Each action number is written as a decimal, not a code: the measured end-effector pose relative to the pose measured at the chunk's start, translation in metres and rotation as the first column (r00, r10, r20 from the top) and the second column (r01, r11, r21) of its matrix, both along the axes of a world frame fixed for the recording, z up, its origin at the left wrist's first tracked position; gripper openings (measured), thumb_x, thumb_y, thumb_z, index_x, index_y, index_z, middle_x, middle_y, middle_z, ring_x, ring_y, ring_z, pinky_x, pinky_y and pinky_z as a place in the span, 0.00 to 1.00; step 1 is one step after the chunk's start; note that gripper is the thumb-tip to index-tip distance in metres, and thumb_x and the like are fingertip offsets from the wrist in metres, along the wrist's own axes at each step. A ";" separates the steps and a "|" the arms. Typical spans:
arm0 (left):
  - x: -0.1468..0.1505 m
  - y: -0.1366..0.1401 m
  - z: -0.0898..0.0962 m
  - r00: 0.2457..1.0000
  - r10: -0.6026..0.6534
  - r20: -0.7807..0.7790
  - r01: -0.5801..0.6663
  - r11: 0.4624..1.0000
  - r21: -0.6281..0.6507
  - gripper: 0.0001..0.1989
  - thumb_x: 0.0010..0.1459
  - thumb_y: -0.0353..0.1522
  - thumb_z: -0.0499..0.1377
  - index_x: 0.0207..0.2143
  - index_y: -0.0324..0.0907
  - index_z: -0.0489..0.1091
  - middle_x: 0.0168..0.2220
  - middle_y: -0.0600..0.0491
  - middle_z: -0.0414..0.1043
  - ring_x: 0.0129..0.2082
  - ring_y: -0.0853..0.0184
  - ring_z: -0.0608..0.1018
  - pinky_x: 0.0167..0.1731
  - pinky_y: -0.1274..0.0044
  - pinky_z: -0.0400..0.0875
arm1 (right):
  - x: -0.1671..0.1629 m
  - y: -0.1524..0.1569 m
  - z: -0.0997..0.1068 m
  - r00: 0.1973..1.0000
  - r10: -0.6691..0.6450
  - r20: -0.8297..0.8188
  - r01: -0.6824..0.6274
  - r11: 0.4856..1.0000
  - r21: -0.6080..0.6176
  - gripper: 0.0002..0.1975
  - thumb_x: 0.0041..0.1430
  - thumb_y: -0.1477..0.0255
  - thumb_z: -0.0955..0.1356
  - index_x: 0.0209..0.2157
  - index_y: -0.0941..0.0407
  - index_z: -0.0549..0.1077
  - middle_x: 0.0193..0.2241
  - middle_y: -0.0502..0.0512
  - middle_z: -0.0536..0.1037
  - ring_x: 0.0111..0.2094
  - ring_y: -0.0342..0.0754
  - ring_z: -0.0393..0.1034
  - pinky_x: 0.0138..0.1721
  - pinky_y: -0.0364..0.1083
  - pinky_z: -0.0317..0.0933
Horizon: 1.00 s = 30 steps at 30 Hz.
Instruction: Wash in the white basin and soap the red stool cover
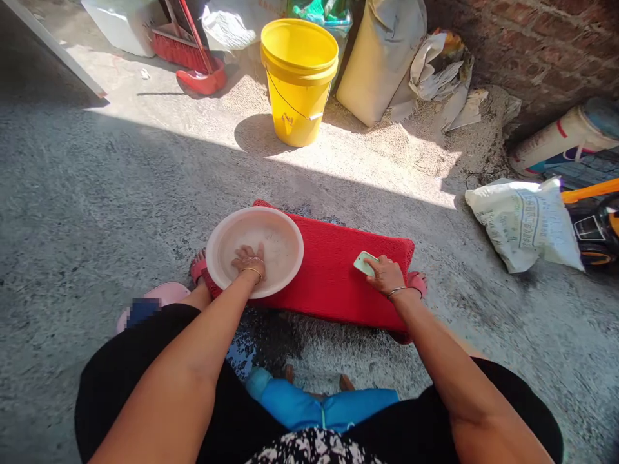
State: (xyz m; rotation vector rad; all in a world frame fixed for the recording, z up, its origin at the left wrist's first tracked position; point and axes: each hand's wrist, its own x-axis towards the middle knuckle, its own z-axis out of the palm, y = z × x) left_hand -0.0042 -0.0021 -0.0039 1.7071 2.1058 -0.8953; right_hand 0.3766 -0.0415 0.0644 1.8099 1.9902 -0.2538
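Observation:
A wet-looking red cloth (333,270) is spread over a low, long support between my feet. On its left end stands a pale pink basin (285,277) of cloudy water. My left hand (250,260) is down in the basin, fingers spread, holding nothing that I can see. Over the cloth's right part, my right hand (387,276) grips a pale green scrub brush (365,262) with a small hole at its end. The underside of the brush is hidden.
A yellow bucket (302,109) stands ahead in sunlight. Behind are a red broom (178,48), a red dustpan (206,80) and a large sack (380,64). A white bag (527,222) lies at right. Blue fabric (314,403) shows between my legs; the concrete there is wet.

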 end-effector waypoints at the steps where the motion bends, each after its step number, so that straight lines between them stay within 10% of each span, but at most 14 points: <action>1: 0.000 0.000 0.001 1.000 -0.003 -0.001 0.003 1.000 -0.005 0.61 0.40 0.40 0.69 0.69 0.52 0.34 0.68 0.33 0.40 0.65 0.36 0.51 0.49 0.54 0.65 | -0.039 0.003 -0.003 0.994 0.095 -0.052 -0.096 0.995 -0.015 0.27 0.58 0.64 0.66 0.59 0.46 0.65 0.50 0.63 0.68 0.47 0.57 0.64 0.46 0.52 0.54; 4: 0.001 0.001 0.005 1.000 -0.006 -0.012 0.006 1.000 -0.021 0.61 0.42 0.41 0.68 0.69 0.53 0.32 0.69 0.34 0.40 0.65 0.37 0.52 0.50 0.53 0.65 | -0.128 0.006 -0.012 0.934 0.296 -0.201 -0.309 0.951 -0.033 0.26 0.58 0.64 0.66 0.59 0.45 0.65 0.51 0.62 0.67 0.49 0.55 0.62 0.47 0.51 0.53; 7: 0.001 0.003 0.005 1.000 0.003 -0.024 -0.004 0.999 -0.042 0.61 0.42 0.42 0.67 0.69 0.52 0.31 0.69 0.33 0.39 0.66 0.37 0.51 0.50 0.53 0.64 | -0.146 0.005 -0.021 0.907 0.343 -0.245 -0.364 0.930 -0.047 0.25 0.58 0.63 0.66 0.58 0.44 0.66 0.52 0.60 0.66 0.49 0.54 0.62 0.48 0.51 0.52; 14: 0.000 0.003 -0.001 0.999 0.020 0.027 -0.020 1.000 -0.022 0.61 0.40 0.40 0.68 0.69 0.52 0.34 0.69 0.33 0.38 0.65 0.35 0.49 0.50 0.50 0.63 | 0.058 -0.029 -0.008 0.995 0.048 0.085 -0.031 0.981 -0.193 0.28 0.57 0.66 0.67 0.60 0.46 0.64 0.50 0.62 0.68 0.47 0.55 0.65 0.46 0.50 0.54; 19: -0.001 -0.001 -0.004 1.000 -0.009 0.012 0.009 1.000 0.020 0.59 0.41 0.39 0.67 0.69 0.51 0.34 0.69 0.34 0.40 0.65 0.36 0.50 0.49 0.52 0.63 | 0.160 -0.055 0.020 0.882 -0.215 0.420 0.311 0.934 -0.176 0.23 0.60 0.67 0.63 0.56 0.47 0.69 0.49 0.64 0.69 0.47 0.59 0.67 0.43 0.53 0.55; 25: 0.000 0.000 -0.002 1.000 -0.010 -0.014 0.010 1.000 -0.001 0.59 0.41 0.40 0.67 0.69 0.52 0.34 0.68 0.35 0.41 0.65 0.37 0.51 0.49 0.55 0.65 | 0.016 -0.038 0.011 0.990 0.074 0.121 -0.062 0.993 -0.104 0.23 0.58 0.65 0.65 0.56 0.46 0.69 0.49 0.62 0.69 0.48 0.57 0.64 0.46 0.53 0.52; 30: 0.002 0.002 0.003 1.000 0.009 -0.026 -0.010 1.000 -0.027 0.61 0.40 0.40 0.68 0.69 0.52 0.33 0.68 0.35 0.40 0.65 0.37 0.51 0.50 0.55 0.64 | -0.149 -0.043 -0.012 0.856 0.427 -0.291 -0.472 0.876 -0.103 0.22 0.59 0.65 0.64 0.55 0.46 0.68 0.49 0.62 0.68 0.47 0.55 0.62 0.48 0.52 0.51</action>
